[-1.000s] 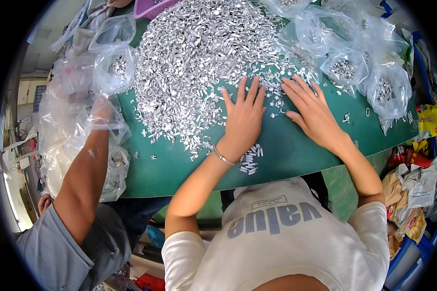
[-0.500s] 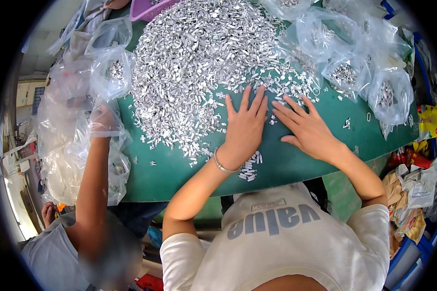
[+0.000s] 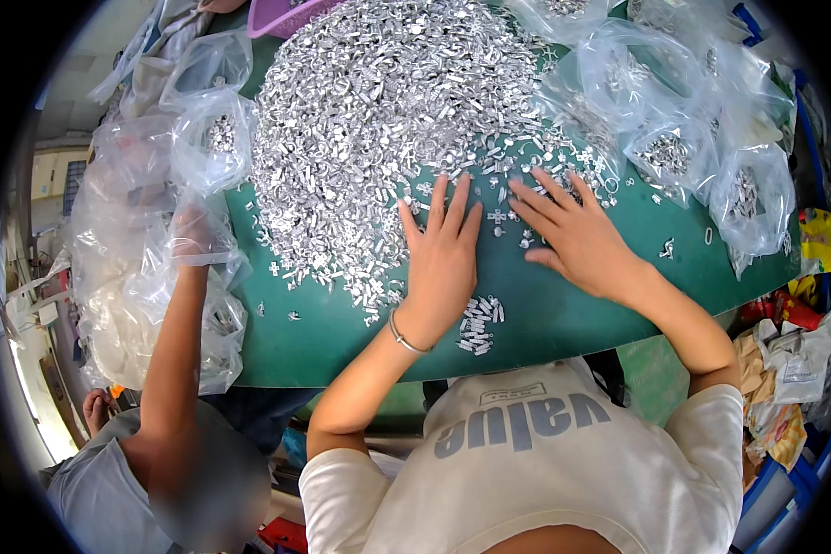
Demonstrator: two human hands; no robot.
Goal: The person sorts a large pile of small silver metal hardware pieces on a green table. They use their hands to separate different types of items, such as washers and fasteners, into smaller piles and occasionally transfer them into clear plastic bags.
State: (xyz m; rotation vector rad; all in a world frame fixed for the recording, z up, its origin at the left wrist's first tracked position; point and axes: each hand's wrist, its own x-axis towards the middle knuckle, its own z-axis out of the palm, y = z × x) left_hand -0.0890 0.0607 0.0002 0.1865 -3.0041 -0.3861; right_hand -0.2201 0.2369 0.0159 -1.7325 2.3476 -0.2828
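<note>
A large heap of small silver metal charms [image 3: 388,111] covers the far middle of the green table [image 3: 360,355]. My left hand [image 3: 443,254] lies palm down at the heap's near edge, fingers spread, with a bracelet on its wrist. To its right, my right hand [image 3: 582,240] rests flat with fingers apart, its fingertips near scattered charms. Between the two hands lie a few loose pieces, among them a cross-shaped charm [image 3: 497,216]. A small group of oblong charms [image 3: 478,325] sits by the table's near edge, below my left hand.
Clear plastic bags with charms [image 3: 660,152] stand at the right. More plastic bags [image 3: 125,277] fill the left side, where a co-worker's hand [image 3: 192,235] is inside one. A purple basket [image 3: 272,18] is at the far edge. Wrappers and paper [image 3: 785,369] lie off the table's right.
My left hand has moved left and slightly nearer, widening the gap between my hands. Several loose charms show in that gap. My right hand has shifted only slightly.
</note>
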